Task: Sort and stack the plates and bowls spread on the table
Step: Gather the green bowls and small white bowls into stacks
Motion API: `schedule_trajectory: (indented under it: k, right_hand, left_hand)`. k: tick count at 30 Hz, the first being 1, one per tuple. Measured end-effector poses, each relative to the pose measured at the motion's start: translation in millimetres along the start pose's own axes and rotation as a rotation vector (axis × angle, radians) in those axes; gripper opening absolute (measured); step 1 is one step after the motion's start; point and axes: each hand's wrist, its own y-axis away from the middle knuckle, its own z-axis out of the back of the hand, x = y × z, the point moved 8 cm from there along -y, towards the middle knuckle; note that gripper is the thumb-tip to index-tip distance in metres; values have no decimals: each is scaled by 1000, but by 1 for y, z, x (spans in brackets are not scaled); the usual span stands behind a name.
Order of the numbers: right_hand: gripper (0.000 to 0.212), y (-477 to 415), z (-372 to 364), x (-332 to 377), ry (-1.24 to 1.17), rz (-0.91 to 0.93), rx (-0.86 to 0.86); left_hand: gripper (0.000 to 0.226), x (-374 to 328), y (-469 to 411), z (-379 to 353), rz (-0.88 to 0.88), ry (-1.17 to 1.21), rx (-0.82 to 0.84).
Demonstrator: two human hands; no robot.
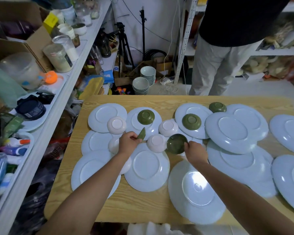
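Several pale blue plates lie face down and overlapping on the wooden table [129, 207], such as one plate [148, 168] in front of me. Upside-down green bowls [146, 116] [191, 121] [217, 107] and pale pink bowls [116, 125] [168, 128] [157, 143] rest on them. My left hand [128, 143] grips a green bowl [141, 134] seen edge-on, lifted above the plates. My right hand [194, 152] holds another green bowl [176, 143] by its rim, tilted with its inside toward me.
A cluttered white shelf [63, 92] runs along the left edge of the table. A person [227, 48] stands beyond the far edge at the right. Two stacks of pale bowls [143, 82] sit on the floor behind the table, near a tripod [123, 41].
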Motion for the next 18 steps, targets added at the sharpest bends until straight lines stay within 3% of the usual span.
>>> schedule_trajectory:
  k: [5, 11, 18]
  right_hand:
    - [39, 12, 19, -83, -125, -120, -19]
    - [40, 47, 36, -186, -206, -140, -22]
    - [42, 93, 28, -278, -210, -128, 48]
  left_hand:
    - [14, -35, 40, -37, -135, -67, 12]
    - [14, -62, 110, -109, -191, -145, 36]
    - [7, -83, 207, -194, -248, -225, -59]
